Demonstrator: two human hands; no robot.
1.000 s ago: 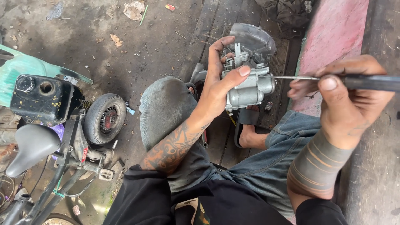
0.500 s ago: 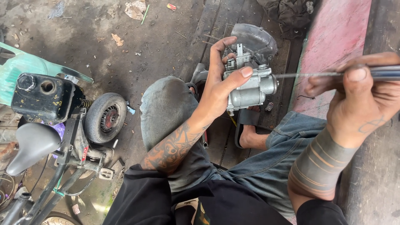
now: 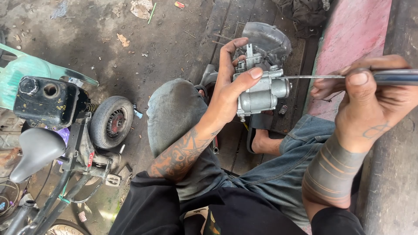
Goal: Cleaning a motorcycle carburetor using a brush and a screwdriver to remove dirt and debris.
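Just above centre, the left hand (image 3: 226,93) has its grip closed around a grey metal carburetor (image 3: 261,89). At three o'clock the right hand (image 3: 370,93) grips a screwdriver (image 3: 392,77), its thin shaft reaching the carburetor's side. At nine o'clock stands a small black engine frame (image 3: 48,102) with a wheel (image 3: 112,122).

Small frame with black fuel tank (image 3: 43,98), grey saddle (image 3: 35,150), small wheel (image 3: 112,122), teal panel (image 3: 30,72), paper scraps (image 3: 141,8)

Labels and wrappers around the workshop floor

A small red label (image 3: 90,159) sits on the bike frame at eight o'clock; a red-and-yellow wrapper scrap (image 3: 179,5) lies on the floor at twelve o'clock. No signs, no screens.
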